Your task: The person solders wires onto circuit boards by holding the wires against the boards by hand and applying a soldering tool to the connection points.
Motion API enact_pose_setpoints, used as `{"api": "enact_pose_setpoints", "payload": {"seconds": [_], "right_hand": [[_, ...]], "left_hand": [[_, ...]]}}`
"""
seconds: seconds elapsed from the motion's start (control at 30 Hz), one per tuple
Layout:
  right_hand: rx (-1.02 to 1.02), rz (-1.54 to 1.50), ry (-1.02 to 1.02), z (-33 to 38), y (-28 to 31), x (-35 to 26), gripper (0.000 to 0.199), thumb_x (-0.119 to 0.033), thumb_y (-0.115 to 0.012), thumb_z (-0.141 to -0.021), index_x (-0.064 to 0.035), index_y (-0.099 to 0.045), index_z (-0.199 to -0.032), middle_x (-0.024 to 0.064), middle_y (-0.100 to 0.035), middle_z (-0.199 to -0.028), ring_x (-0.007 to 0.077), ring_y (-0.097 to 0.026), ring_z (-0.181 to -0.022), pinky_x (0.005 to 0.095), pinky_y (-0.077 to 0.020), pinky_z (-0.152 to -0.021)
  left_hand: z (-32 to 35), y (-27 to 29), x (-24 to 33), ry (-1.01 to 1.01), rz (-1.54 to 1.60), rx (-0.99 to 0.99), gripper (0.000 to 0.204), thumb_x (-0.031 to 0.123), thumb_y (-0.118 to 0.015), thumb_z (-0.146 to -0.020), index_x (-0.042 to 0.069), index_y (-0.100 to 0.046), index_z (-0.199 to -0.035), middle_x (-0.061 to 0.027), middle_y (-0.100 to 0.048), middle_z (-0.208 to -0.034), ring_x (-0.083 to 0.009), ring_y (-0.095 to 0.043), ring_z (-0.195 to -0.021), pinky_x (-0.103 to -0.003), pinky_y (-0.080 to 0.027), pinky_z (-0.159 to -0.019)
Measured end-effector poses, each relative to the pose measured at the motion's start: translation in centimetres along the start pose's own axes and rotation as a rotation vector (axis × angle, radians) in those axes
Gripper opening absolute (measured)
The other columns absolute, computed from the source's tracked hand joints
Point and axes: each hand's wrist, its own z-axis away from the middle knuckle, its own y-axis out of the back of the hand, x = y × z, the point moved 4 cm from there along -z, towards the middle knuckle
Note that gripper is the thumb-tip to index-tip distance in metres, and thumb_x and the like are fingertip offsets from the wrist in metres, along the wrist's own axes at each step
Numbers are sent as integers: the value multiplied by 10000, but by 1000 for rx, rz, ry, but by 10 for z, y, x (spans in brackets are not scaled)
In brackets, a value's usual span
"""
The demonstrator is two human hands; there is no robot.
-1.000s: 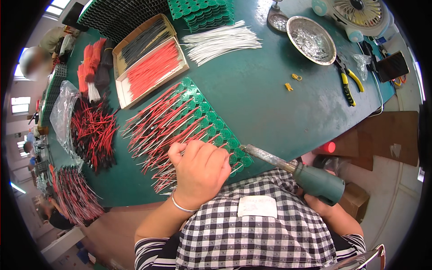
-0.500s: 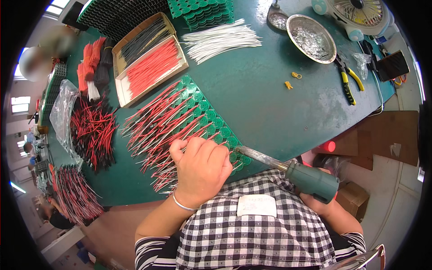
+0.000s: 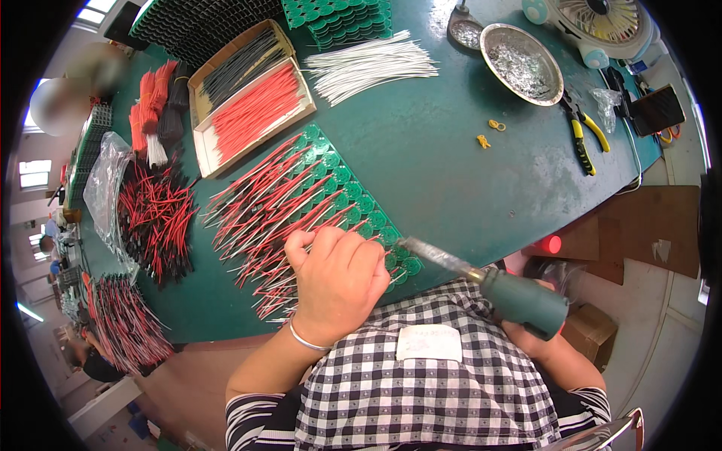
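Nearest, at the lower edge, the right hand (image 3: 535,338) is wrapped around the green handle of one soldering iron (image 3: 519,301); its fingers are mostly hidden behind the handle, closed on it as far as can be told. The iron's metal shaft reaches left, and its tip lies just beside the near corner of the green panel of round circuit boards (image 3: 353,203).

The left hand (image 3: 338,278) rests on that panel's near end, fingers curled together and pressing down on the red and white wire leads (image 3: 263,203) that fan out from the boards; whether it pinches a single lead cannot be told. One thin bracelet circles the wrist.

Left of the panel lie two loose heaps of red-and-black wires (image 3: 154,222), one near the table edge and one further in, with a clear plastic bag (image 3: 105,184) beside the further heap.

Beyond the panel stands one shallow cardboard tray (image 3: 248,105) in two compartments, red wires in the nearer and black in the farther. One bundle of white wires (image 3: 368,68) lies to its right.

Farther right are two small yellow pieces (image 3: 489,133), one pair of yellow-handled pliers (image 3: 583,131) and one metal bowl (image 3: 521,64) of silvery scraps. At the far edge sit a stack of green panels (image 3: 338,13) and one small fan (image 3: 594,19).
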Motion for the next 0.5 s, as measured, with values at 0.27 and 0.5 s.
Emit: {"api": "enact_pose_setpoints", "payload": {"seconds": [0.27, 0.5], "right_hand": [[680, -618, -277, -8, 23, 39, 395, -32, -462, -876, 62, -444, -1259, 160, -607, -1094, 154, -609, -651, 271, -507, -600], [941, -159, -223, -56, 88, 70, 334, -45, -479, -906, 44, -492, -1228, 120, -648, -1084, 101, -568, -635, 218, -449, -564]], "left_hand": [[-2, 1, -4, 4, -12, 4, 155, 79, -695, -649, 143, -581, -732, 34, -562, -748, -176, -531, -761, -405, -295, -796], [-1, 13, 1, 7, 78, -51, 158, 129, -722, -680, 146, -644, -816, 26, -577, -801, -173, -543, -826, -415, -307, -820]]}}
